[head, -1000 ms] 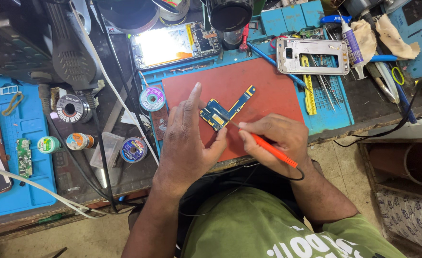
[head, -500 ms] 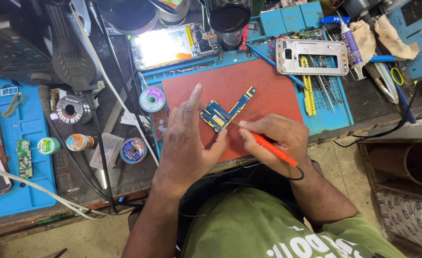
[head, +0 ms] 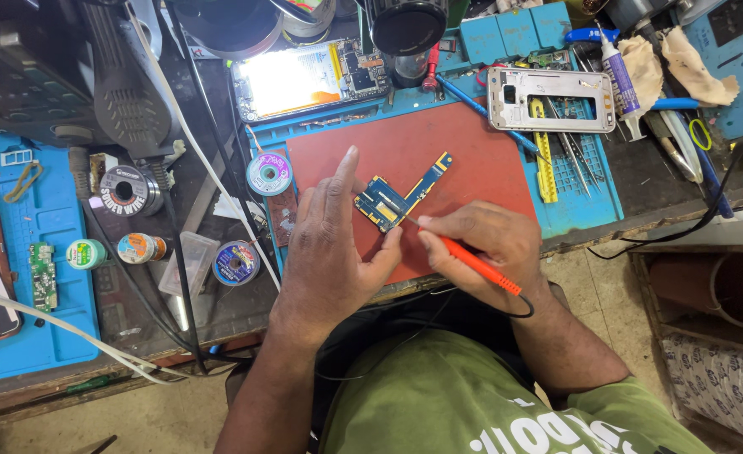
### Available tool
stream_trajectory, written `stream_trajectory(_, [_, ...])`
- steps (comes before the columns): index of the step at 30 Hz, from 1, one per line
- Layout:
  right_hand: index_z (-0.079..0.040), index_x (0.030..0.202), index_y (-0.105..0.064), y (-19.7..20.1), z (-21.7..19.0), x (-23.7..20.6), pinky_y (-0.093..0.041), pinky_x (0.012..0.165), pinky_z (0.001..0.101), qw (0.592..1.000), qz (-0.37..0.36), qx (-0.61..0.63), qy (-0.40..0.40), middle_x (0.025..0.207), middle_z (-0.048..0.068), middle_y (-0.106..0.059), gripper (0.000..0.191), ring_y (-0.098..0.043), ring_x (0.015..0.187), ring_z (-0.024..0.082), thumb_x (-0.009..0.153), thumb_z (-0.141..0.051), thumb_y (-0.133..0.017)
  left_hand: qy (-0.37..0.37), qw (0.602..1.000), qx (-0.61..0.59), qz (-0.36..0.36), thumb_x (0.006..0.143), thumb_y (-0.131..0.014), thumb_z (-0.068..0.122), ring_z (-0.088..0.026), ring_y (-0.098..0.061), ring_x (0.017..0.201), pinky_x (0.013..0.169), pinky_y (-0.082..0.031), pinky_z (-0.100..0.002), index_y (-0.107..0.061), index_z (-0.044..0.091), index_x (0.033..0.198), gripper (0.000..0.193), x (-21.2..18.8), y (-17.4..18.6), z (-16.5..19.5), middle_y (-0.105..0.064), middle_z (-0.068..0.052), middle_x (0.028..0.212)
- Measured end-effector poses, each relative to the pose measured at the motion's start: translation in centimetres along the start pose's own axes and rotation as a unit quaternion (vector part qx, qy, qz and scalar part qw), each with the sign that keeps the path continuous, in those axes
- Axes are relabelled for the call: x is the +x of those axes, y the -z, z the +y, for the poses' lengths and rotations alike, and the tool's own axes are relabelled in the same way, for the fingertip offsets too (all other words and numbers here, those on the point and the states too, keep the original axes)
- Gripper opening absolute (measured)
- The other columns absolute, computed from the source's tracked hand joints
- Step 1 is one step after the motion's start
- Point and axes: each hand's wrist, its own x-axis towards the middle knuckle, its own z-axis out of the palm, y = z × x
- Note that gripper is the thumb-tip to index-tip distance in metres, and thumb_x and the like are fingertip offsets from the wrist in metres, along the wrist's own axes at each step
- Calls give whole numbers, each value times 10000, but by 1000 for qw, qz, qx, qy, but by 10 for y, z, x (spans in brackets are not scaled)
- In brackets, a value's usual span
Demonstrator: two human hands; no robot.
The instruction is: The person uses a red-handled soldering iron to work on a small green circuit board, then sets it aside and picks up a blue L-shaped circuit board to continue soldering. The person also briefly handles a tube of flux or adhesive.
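An L-shaped blue phone circuit board (head: 398, 195) lies on a red mat (head: 405, 147) near the front edge of the surface (head: 178, 315), toward its middle. The left hand (head: 329, 252) rests on the mat just left of the board, its fingers stretched flat and its thumb touching the board's lower left corner; it grasps nothing. The right hand (head: 485, 248) sits just right of and below the board, clenched around a red-handled probe (head: 472, 261) with a black cord, whose tip meets the board's lower edge. So the board lies between the two hands, at their fingertips.

Behind the mat, toward the far edge, an opened phone with a bright screen (head: 304, 80) lies beside a silver phone frame (head: 550, 99). Left of the mat stand a solder wire spool (head: 126, 190) and small wick reels (head: 269, 173). A blue work mat (head: 18, 261) covers the left end of the surface.
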Motion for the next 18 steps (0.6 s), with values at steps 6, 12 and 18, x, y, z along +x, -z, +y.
stream_trajectory(6, [-33, 1024, -757, 0, 0, 1, -523, 623, 275, 1000, -2, 10, -5, 805, 73, -723, 181, -692, 699, 160, 852, -30, -815, 0, 1000, 1, 0, 799, -851, 171, -334, -605, 1120, 1000, -480, -452, -328, -43, 1542, 934, 0, 0, 0, -618, -164, 1205])
stream_trajectory(12, [-30, 1015, -762, -1, 0, 1, -510, 608, 280, 1000, 1, 9, -13, 786, 77, -714, 180, -678, 680, 164, 844, -29, -817, 0, 1000, 1, 1, 803, -850, 168, -328, -607, 1110, 993, -485, -449, -331, -43, 1541, 926, 0, 0, 0, -616, -159, 1196])
stream_trajectory(18, [-29, 1029, -758, 0, -2, 2, -520, 622, 279, 1000, -2, 14, -10, 803, 76, -719, 188, -688, 702, 165, 849, -21, -811, -2, 1000, 1, 1, 793, -853, 168, -326, -604, 1106, 991, -485, -450, -331, -45, 1541, 937, 0, 1, 0, -613, -157, 1192])
